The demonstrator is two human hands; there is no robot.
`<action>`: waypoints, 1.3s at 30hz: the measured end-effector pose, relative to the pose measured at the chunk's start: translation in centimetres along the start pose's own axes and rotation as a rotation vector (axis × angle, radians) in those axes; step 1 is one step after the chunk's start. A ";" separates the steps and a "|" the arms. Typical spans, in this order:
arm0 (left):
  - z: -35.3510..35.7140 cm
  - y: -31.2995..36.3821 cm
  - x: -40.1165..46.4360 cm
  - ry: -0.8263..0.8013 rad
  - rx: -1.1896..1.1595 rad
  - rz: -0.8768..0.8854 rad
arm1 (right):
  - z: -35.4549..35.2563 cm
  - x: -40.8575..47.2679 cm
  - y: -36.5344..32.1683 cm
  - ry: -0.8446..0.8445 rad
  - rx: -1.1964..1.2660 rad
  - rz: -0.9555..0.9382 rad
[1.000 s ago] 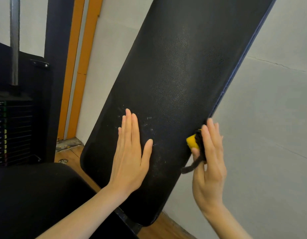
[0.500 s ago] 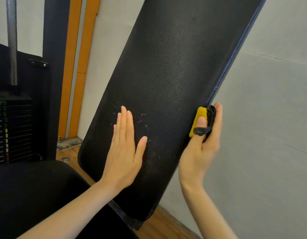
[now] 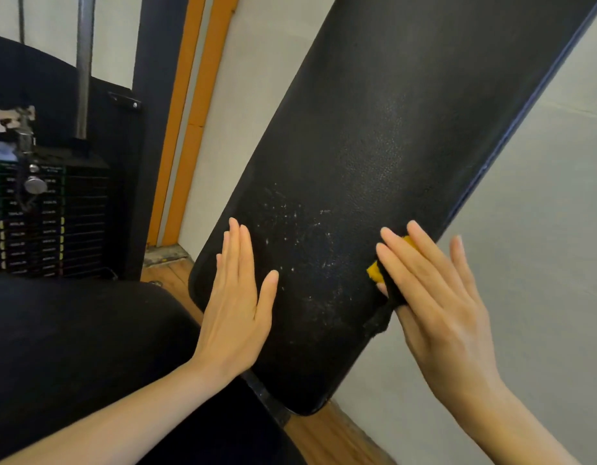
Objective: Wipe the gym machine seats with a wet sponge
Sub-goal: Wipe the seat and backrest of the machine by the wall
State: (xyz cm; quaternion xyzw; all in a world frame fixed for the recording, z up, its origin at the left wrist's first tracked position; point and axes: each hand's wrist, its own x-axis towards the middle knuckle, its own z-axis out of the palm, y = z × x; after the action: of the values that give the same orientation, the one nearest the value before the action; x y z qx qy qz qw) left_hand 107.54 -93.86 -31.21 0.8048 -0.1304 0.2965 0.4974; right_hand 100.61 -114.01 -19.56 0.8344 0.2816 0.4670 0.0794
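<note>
Right hand presses the yellow sponge flat – rub toward the white specks beside it – left hand open on the back pad

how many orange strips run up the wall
2: side by side left of the back pad, the left strip next to the dark post, the right strip beside it. Their tops are out of frame.

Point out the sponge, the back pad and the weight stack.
sponge (image 3: 374, 270): head view, yellow corner showing under the right hand's fingers.
back pad (image 3: 374, 135): head view, middle of its black face.
weight stack (image 3: 82, 223): head view, front of the plates.
</note>
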 end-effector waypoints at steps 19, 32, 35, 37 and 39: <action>0.4 0.9 -0.6 -0.105 -0.027 0.008 | 3.1 6.4 -2.1 -0.147 -0.207 -0.085; 0.2 0.8 -0.8 -0.081 -0.043 0.004 | 5.7 10.2 -4.4 -0.241 -0.210 -0.106; 0.3 0.6 -0.5 -0.053 -0.038 -0.043 | 3.1 7.2 -3.0 -0.232 -0.222 -0.183; 0.3 0.6 -0.2 -0.026 -0.052 -0.117 | 1.7 5.3 -2.6 -0.242 -0.215 -0.168; 0.0 0.5 0.3 -0.017 -0.069 -0.131 | 3.5 7.1 -3.7 -0.234 -0.243 -0.124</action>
State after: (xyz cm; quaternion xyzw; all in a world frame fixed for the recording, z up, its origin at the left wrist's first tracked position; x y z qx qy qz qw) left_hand 107.51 -94.11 -30.70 0.7964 -0.0921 0.2518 0.5420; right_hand 104.91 -106.64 -17.69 0.8485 0.2626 0.3915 0.2406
